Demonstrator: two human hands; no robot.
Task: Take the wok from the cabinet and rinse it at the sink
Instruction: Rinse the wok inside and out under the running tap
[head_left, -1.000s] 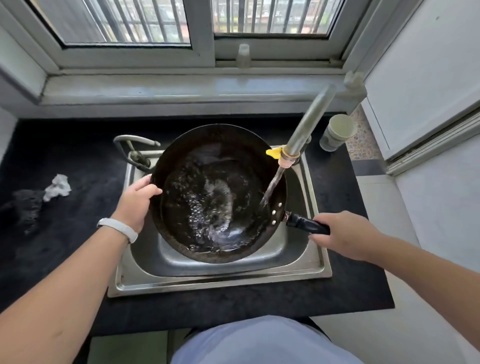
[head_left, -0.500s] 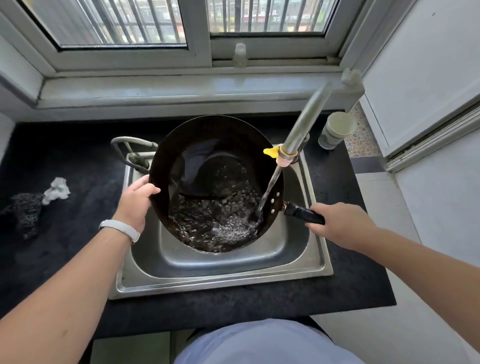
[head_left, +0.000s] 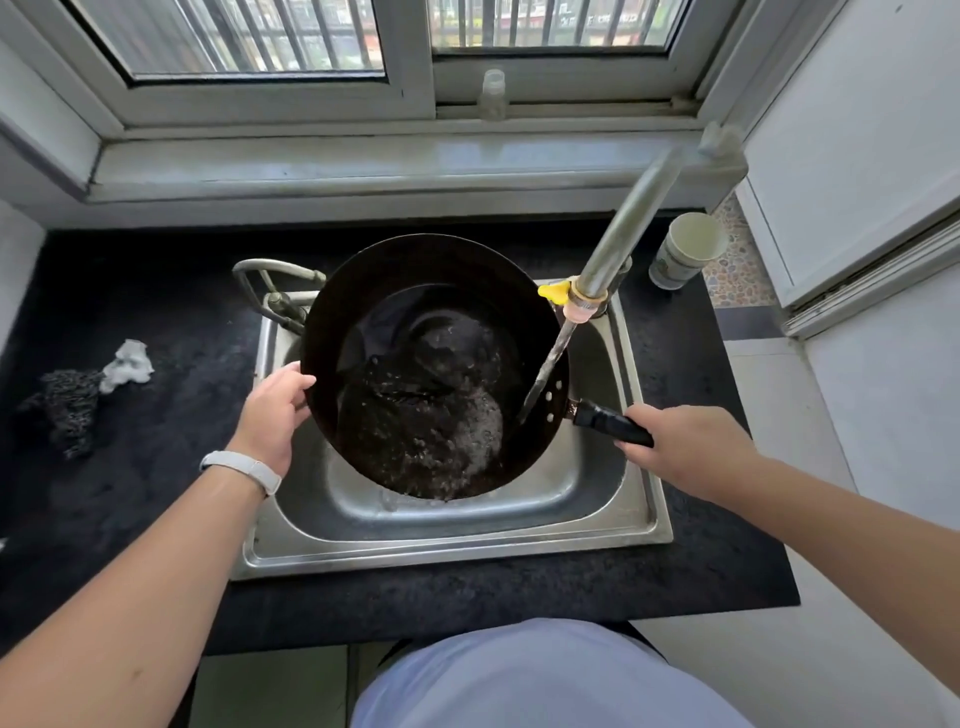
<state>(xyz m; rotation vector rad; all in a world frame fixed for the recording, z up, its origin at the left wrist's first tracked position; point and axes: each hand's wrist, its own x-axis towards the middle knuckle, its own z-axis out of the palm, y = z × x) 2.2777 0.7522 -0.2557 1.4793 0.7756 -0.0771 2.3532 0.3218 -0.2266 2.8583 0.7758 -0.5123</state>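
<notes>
Now 1 wok (head_left: 431, 322) tilted over 1 sink (head_left: 447, 551), L hand (head_left: 272, 415) gripping rim, R hand (head_left: 691, 447) gripping handle (head_left: 613, 423).

head view | faces down over sink (head_left: 447, 552) | close | edges seemingly distorted

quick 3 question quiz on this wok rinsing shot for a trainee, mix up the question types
1. True or false: water from the tap is running into the wok.
2. The right hand grips: A) the tap B) the wok's black handle C) nothing.
3. Fill in: the left hand holds the wok by its ____.
Key: 1 true; 2 B; 3 rim.
</notes>
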